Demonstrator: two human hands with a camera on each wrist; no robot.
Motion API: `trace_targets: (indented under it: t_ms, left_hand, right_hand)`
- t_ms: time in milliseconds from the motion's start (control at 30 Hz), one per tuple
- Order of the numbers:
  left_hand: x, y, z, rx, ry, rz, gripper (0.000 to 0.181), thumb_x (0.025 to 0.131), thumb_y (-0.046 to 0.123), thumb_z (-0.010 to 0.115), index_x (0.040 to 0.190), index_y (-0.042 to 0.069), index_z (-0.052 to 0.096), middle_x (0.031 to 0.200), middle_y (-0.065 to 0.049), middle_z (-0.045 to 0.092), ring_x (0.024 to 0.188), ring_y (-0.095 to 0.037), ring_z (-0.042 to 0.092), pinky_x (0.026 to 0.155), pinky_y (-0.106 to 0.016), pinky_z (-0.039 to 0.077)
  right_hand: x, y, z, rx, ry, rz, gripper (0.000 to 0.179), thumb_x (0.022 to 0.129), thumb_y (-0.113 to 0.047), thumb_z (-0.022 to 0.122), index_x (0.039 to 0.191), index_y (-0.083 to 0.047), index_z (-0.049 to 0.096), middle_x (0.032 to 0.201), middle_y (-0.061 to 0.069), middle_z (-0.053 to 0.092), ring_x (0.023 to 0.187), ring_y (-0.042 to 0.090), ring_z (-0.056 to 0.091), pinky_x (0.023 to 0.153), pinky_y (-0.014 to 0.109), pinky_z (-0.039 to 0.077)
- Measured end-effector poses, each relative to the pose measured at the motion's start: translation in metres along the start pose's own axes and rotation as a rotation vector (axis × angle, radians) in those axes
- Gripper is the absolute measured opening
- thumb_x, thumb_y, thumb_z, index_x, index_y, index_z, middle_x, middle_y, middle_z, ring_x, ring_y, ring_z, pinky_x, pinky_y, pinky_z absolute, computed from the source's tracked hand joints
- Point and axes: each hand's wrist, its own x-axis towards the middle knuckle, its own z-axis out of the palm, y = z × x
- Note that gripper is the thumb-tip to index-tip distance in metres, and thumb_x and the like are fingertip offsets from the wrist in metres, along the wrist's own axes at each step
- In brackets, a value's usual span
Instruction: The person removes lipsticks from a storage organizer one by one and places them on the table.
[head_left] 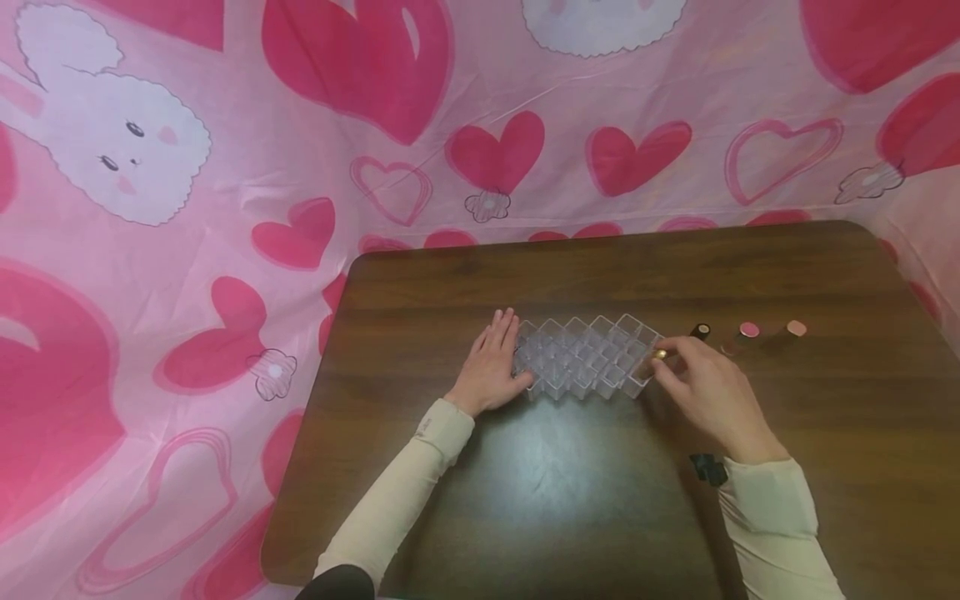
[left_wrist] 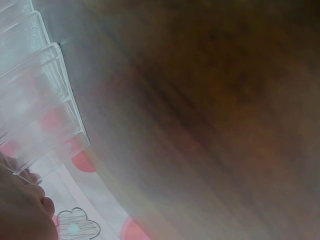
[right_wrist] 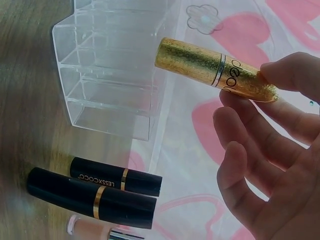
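A clear plastic organizer (head_left: 577,358) with several diamond-shaped compartments stands on the table. My left hand (head_left: 487,371) lies along its left end, fingers straight and thumb at the near corner. In the left wrist view only part of that hand (left_wrist: 25,210) shows, beside the organizer's wall (left_wrist: 45,95). My right hand (head_left: 708,387) is at the organizer's right end. Its thumb and fingertips pinch a shiny gold lipstick tube (right_wrist: 190,62) by one end. The tube's free end points toward the organizer (right_wrist: 110,75), and dark lettering shows near the fingers.
Right of the organizer stand a black tube (head_left: 701,332), a pink-topped tube (head_left: 748,330) and a peach-topped one (head_left: 797,328). The right wrist view shows two black tubes with gold bands, one lettered (right_wrist: 105,175), one larger (right_wrist: 90,197). Behind the brown table (head_left: 570,517) hangs a pink heart-print cloth (head_left: 405,92).
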Motion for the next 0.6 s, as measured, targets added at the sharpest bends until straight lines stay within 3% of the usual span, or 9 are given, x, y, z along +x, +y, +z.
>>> trace_targets:
  t_ms: [367, 600]
  left_hand:
    - [-0.0017, 0.0011, -0.0024, 0.01, -0.008, -0.001, 0.089, 0.079, 0.053, 0.043, 0.145, 0.009, 0.001, 0.152, -0.003, -0.008, 0.139, -0.017, -0.008, 0.113, -0.036, 0.008]
    - [-0.0017, 0.0005, -0.002, 0.016, 0.001, 0.009, 0.089, 0.079, 0.053, 0.042, 0.145, 0.008, 0.002, 0.152, -0.004, -0.006, 0.139, -0.017, -0.008, 0.112, -0.036, 0.009]
  right_hand:
    - [-0.0044, 0.0023, -0.0045, 0.007, 0.017, -0.01, 0.024, 0.084, -0.021, 0.059, 0.105, -0.008, 0.059, 0.091, 0.009, 0.063, 0.076, 0.025, 0.06, 0.063, 0.045, 0.045]
    - [-0.0053, 0.0031, -0.0082, 0.011, 0.022, 0.027, 0.027, 0.084, -0.025, 0.059, 0.106, -0.01, 0.058, 0.091, 0.007, 0.063, 0.075, 0.025, 0.061, 0.065, 0.046, 0.046]
